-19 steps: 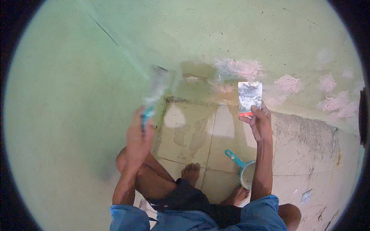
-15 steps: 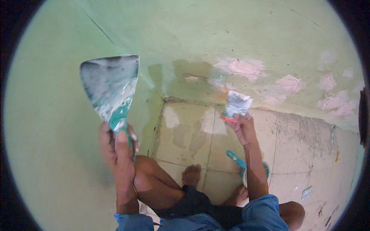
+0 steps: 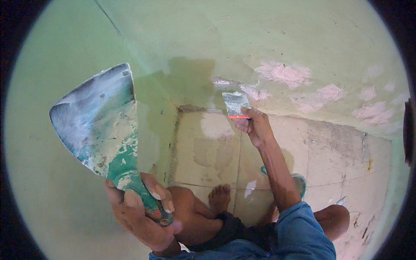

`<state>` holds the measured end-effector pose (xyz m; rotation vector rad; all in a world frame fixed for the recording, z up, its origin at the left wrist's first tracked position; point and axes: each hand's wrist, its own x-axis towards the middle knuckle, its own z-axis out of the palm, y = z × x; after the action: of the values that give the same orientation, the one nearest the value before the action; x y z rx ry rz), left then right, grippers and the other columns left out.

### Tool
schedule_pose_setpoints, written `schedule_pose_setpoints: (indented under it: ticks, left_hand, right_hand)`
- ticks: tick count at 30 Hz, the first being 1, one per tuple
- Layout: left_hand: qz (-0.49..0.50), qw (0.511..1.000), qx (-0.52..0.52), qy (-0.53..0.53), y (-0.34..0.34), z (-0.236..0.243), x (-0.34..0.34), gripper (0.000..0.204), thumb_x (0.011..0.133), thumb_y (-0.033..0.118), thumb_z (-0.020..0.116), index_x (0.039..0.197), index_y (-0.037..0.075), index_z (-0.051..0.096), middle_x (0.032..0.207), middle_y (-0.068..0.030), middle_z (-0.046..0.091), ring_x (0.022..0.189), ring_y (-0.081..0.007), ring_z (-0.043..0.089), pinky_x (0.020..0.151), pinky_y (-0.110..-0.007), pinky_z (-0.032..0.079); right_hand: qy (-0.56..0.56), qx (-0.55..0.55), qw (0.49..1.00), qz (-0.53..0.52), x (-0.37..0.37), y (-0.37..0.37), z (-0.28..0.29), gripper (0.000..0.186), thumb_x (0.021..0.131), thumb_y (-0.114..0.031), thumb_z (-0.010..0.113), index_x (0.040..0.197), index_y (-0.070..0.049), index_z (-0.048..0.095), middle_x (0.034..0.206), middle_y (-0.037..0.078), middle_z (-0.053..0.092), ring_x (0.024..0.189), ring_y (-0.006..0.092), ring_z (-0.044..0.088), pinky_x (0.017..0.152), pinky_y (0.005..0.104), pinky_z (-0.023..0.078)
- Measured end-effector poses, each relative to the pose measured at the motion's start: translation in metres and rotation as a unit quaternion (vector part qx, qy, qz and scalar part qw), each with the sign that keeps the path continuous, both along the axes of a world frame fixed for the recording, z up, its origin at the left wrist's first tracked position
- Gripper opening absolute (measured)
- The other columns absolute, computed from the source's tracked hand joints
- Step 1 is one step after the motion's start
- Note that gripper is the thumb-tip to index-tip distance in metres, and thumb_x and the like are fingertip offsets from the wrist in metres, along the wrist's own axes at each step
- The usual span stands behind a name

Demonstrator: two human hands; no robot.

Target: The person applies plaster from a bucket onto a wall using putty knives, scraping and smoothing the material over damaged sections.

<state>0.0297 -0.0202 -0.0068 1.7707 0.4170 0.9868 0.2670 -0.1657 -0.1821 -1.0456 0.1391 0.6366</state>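
My left hand is wrapped round the green handle of a wide putty knife. Its broad metal blade points up and is smeared with whitish paste. Between the thumb and fingers of my right hand is a small flat scraper, a grey rectangular plate with a red edge, also smeared with paste. This scraper is held close in front of the green wall, low down by the corner. Just above it a patch of pale filler covers part of a damaged strip.
Several pinkish filler patches run along the wall to the right. Stained tiles cover the floor. A round green-rimmed container stands partly hidden behind my right forearm. My bare foot rests on the tiles near the corner.
The putty knife has come closer and tilted to the left. My right hand has moved left and slightly up with the small scraper. More pale filler now shows on the damaged strip.
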Motion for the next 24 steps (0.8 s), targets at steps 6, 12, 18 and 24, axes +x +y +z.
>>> schedule_pose_setpoints:
  ticks: [6, 12, 18, 24]
  left_hand:
    - [-0.002, 0.97, -0.226, -0.09, -0.007, 0.005, 0.013, 0.03, 0.096, 0.029, 0.047, 0.107, 0.002, 0.043, 0.07, -0.0082, 0.05, 0.041, -0.0116, 0.043, 0.034, -0.022, 0.037]
    - [-0.031, 0.973, -0.217, -0.072, 0.0, 0.001, 0.007, 0.039, 0.095, 0.028, 0.048, 0.118, -0.002, 0.04, 0.071, -0.0098, 0.05, 0.04, -0.0131, 0.044, 0.034, -0.023, 0.038]
    - [-0.028, 0.965, -0.243, -0.093, 0.001, -0.007, 0.009, 0.035, 0.095, 0.027, 0.047, 0.114, -0.002, 0.041, 0.071, -0.0097, 0.051, 0.041, -0.0129, 0.044, 0.034, -0.023, 0.038]
    - [0.008, 0.96, -0.269, -0.082, -0.001, 0.01, 0.012, 0.033, 0.093, 0.025, 0.05, 0.112, -0.001, 0.039, 0.07, -0.0103, 0.051, 0.043, -0.0136, 0.045, 0.036, -0.023, 0.039]
  right_hand:
    - [-0.002, -0.009, 1.0, -0.005, 0.017, 0.011, 0.015, 0.025, 0.091, -0.012, 0.052, 0.108, 0.006, 0.054, 0.098, 0.016, 0.065, 0.084, 0.0238, 0.07, 0.067, 0.0336, 0.057]
    - [0.037, 0.064, 0.997, 0.01, 0.051, 0.019, 0.022, 0.023, 0.093, -0.008, 0.044, 0.108, 0.008, 0.052, 0.104, 0.02, 0.065, 0.089, 0.0253, 0.069, 0.072, 0.034, 0.058]
    - [0.021, 0.09, 0.995, -0.035, 0.065, 0.0, 0.065, 0.023, 0.094, -0.005, 0.038, 0.109, 0.008, 0.051, 0.105, 0.021, 0.066, 0.091, 0.0247, 0.068, 0.076, 0.0325, 0.059]
    - [0.003, 0.087, 0.993, -0.081, 0.024, -0.046, 0.065, 0.02, 0.092, -0.009, 0.045, 0.103, 0.004, 0.054, 0.1, 0.018, 0.066, 0.08, 0.0173, 0.066, 0.069, 0.0288, 0.057]
